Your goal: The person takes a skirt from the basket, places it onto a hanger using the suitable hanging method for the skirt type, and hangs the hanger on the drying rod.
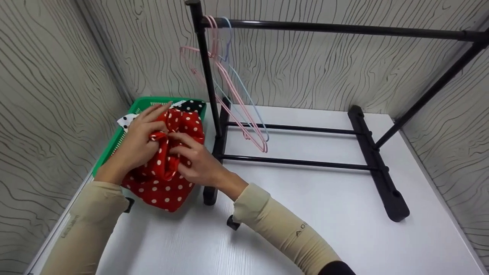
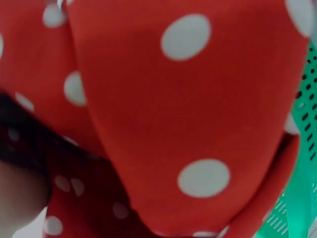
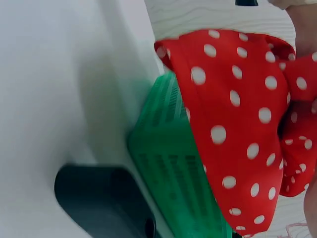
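Observation:
A red cloth with white polka dots [image 1: 168, 193] lies bunched over the green basket [image 1: 98, 168], its lower part hanging over the front. My left hand [image 1: 139, 141] pinches a fold at the cloth's upper middle, with some fingers reaching past it. From the right, my right hand [image 1: 198, 162] grips the gathered fabric, fingers bent into the folds. The cloth [image 2: 198, 114] fills most of the left wrist view. In the right wrist view, the hanging flap of cloth [image 3: 237, 134] covers part of the basket's side [image 3: 173, 163].
Black cloth with white dots [image 1: 195, 105] and white cloth with black dots [image 1: 125, 121] show at the basket's rim. A black garment rack [image 1: 305, 26] stands to the right, with pink hangers [image 1: 233, 88] and a blue hanger [image 1: 246, 89] on its left end. Patterned walls enclose the white tabletop [image 1: 298, 214].

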`<action>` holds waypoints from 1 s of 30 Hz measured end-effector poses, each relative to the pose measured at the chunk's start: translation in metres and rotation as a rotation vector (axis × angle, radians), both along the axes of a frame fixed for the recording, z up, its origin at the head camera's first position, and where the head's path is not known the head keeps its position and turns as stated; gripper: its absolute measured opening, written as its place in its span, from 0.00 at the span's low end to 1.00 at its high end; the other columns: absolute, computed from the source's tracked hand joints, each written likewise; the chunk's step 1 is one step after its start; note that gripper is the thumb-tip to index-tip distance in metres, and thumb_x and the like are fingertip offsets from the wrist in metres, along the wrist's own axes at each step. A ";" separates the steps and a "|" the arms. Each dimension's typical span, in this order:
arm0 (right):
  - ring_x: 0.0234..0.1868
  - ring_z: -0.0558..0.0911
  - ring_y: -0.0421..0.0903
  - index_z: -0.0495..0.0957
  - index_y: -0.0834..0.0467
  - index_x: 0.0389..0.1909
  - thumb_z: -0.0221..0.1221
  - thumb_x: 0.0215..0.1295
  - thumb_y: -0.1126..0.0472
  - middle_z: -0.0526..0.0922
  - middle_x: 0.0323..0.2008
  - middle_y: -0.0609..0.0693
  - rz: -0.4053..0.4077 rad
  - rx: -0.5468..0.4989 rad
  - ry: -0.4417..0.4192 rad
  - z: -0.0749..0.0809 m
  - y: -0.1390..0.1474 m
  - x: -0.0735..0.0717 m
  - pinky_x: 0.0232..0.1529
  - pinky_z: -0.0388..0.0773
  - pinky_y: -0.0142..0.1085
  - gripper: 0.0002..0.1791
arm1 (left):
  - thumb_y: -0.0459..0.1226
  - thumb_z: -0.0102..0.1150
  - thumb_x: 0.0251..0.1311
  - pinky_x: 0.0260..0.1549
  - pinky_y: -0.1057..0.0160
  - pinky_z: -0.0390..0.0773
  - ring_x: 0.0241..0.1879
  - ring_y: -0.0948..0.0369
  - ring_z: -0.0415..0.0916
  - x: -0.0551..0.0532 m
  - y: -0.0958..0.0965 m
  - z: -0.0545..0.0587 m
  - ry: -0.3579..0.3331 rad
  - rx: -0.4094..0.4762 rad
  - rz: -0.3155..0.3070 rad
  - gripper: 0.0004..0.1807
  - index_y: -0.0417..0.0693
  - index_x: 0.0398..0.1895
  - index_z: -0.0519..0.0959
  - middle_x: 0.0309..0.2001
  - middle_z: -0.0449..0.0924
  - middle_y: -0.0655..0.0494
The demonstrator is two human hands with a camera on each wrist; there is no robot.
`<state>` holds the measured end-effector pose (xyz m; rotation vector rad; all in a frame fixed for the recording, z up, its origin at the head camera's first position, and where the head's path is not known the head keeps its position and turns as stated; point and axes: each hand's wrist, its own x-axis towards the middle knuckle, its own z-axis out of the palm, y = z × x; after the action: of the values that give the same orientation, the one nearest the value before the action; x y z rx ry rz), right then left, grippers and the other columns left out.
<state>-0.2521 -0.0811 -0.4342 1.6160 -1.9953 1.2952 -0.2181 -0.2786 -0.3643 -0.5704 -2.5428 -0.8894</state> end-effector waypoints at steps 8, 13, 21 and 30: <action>0.71 0.65 0.47 0.69 0.63 0.57 0.57 0.59 0.68 0.60 0.69 0.57 0.070 -0.059 -0.200 -0.003 0.003 0.001 0.71 0.66 0.37 0.23 | 0.16 0.51 0.50 0.62 0.29 0.67 0.65 0.45 0.65 -0.003 0.002 -0.002 -0.191 0.143 -0.090 0.17 0.46 0.29 0.79 0.65 0.74 0.51; 0.73 0.68 0.45 0.41 0.61 0.78 0.55 0.64 0.64 0.55 0.74 0.57 0.175 -0.097 -0.654 0.005 0.005 0.006 0.72 0.65 0.37 0.46 | 0.18 0.51 0.54 0.61 0.34 0.70 0.61 0.47 0.70 -0.001 0.011 -0.010 -0.139 0.114 0.006 0.15 0.44 0.34 0.79 0.59 0.77 0.50; 0.62 0.75 0.40 0.50 0.53 0.77 0.67 0.62 0.53 0.69 0.67 0.49 -0.137 0.092 -0.753 0.018 0.001 0.006 0.64 0.74 0.38 0.48 | 0.25 0.54 0.65 0.61 0.40 0.71 0.58 0.49 0.74 0.005 0.030 -0.019 -0.027 0.029 0.085 0.09 0.44 0.42 0.81 0.59 0.79 0.49; 0.50 0.82 0.43 0.77 0.61 0.56 0.55 0.70 0.70 0.83 0.52 0.54 -0.230 0.035 -0.651 0.017 0.000 -0.004 0.55 0.79 0.34 0.15 | 0.44 0.69 0.64 0.65 0.37 0.65 0.61 0.50 0.72 0.015 0.022 -0.022 -0.008 -0.116 0.111 0.25 0.48 0.61 0.76 0.59 0.78 0.50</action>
<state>-0.2563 -0.0810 -0.4172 0.9964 -2.4731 1.8580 -0.2035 -0.2562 -0.3858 -0.4551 -2.6174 -0.7113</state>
